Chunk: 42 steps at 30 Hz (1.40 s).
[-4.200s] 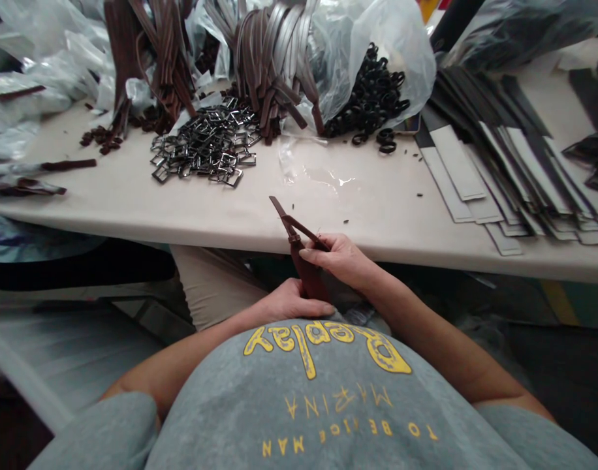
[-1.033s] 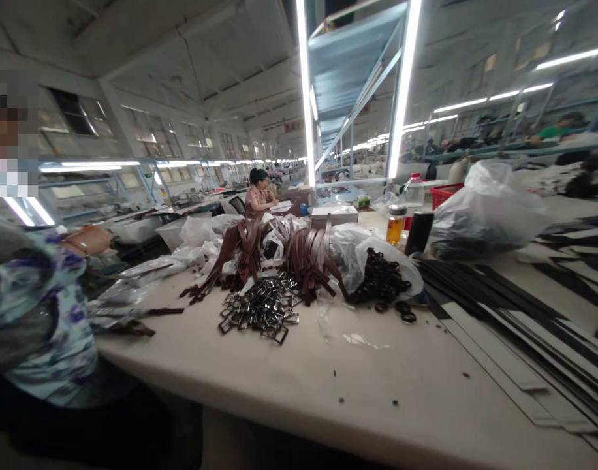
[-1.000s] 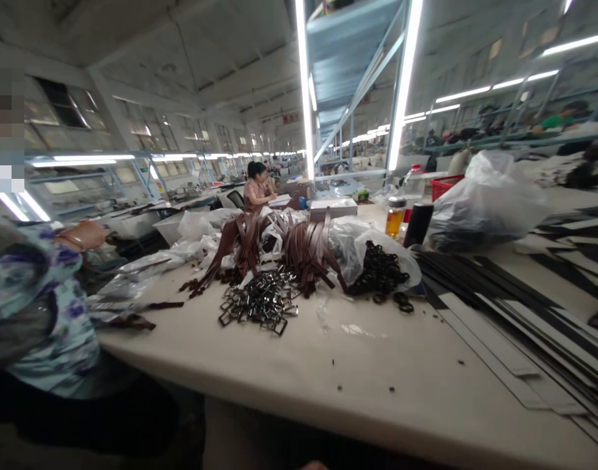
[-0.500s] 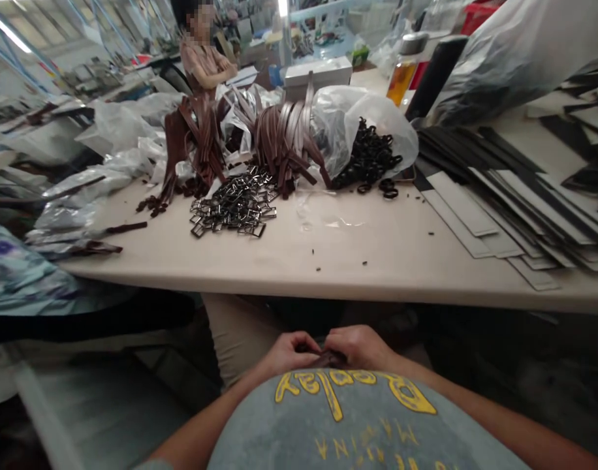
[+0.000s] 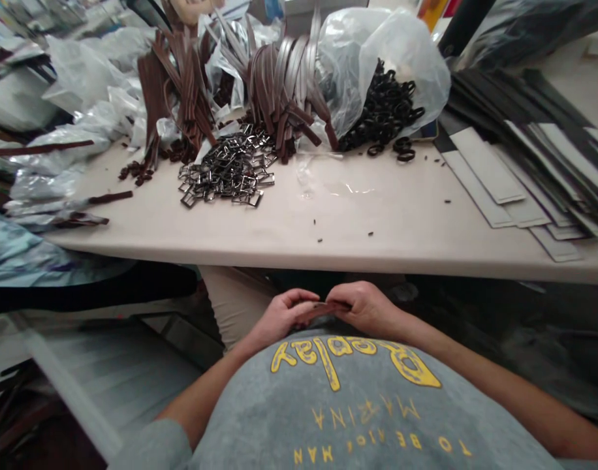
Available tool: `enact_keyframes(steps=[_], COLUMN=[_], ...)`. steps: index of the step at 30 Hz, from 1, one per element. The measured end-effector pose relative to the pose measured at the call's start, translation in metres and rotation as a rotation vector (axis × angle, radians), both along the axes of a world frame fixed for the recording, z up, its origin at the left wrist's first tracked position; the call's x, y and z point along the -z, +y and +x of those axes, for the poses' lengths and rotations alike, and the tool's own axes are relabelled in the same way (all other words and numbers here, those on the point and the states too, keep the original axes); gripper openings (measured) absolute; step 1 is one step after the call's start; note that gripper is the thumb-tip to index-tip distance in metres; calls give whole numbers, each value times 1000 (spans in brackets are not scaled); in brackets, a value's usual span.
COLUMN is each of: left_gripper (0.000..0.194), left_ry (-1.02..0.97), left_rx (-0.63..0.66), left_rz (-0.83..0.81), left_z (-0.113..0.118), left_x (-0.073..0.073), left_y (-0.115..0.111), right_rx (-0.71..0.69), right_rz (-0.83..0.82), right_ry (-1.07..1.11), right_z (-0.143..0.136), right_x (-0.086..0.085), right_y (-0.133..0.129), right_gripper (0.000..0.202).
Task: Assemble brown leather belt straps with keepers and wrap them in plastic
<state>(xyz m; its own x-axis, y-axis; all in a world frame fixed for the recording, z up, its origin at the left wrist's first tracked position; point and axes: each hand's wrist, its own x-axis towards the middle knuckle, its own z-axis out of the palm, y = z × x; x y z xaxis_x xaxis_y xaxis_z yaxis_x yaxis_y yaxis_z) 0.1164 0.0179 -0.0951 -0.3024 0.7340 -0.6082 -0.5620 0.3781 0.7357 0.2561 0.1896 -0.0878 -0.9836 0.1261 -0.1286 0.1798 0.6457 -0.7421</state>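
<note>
Dark brown strap (image 5: 323, 308) between the hands; grey shirt (image 5: 338, 411) with yellow lettering. Beige worktop (image 5: 377, 222), dark brown straps (image 5: 284, 85), gunmetal buckles (image 5: 225, 173), black rings (image 5: 382, 108) in clear bag, grey and black strips (image 5: 519, 170).

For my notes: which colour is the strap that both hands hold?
The strap is dark reddish brown, seen in the head view between the left hand and right hand.

Even overhead light, bright on the pale surface (image 5: 407, 222); glare on clear plastic film (image 5: 338, 189) and plastic bag (image 5: 377, 46). Space below the surface edge dim, in shadow. Wide-angle bend toward corners; surface edge curves. Slight blur at left and right margins; centre fairly sharp, incl. metal buckles (image 5: 225, 173).
</note>
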Motion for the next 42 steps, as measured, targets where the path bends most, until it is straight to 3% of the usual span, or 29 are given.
enact_keyframes(steps=[3, 5, 10, 19, 22, 27, 33, 42], left_gripper=[39, 40, 48, 35, 36, 33, 30, 27], left_ry=[-251, -366, -452, -388, -346, -389, -455, -422], left_rx=[-269, -334, -353, -308, -362, -415, -449, -410], left_rz=[123, 168, 205, 302, 282, 283, 311, 238], left_z=[-11, -17, -20, -8, -5, 0, 6, 7], left_x=[-18, -31, -50, -52, -49, -50, -53, -42], left_y=[5, 9, 16, 5, 7, 15, 20, 23], right_rx=[145, 185, 186, 200, 206, 187, 150, 110], right_rz=[-75, -143, -284, -641, -509, -57, 347, 508], right_ry=[160, 231, 223, 70, 130, 376, 467, 501], right_z=[1, 2, -1, -12, -12, -9, -10, -12], right_x=[-15, -25, -39, -33, -29, -32, -39, -38], right_y=[15, 21, 12, -5, -8, -14, -16, -20], right_gripper=[17, 22, 32, 43, 35, 23, 34, 39])
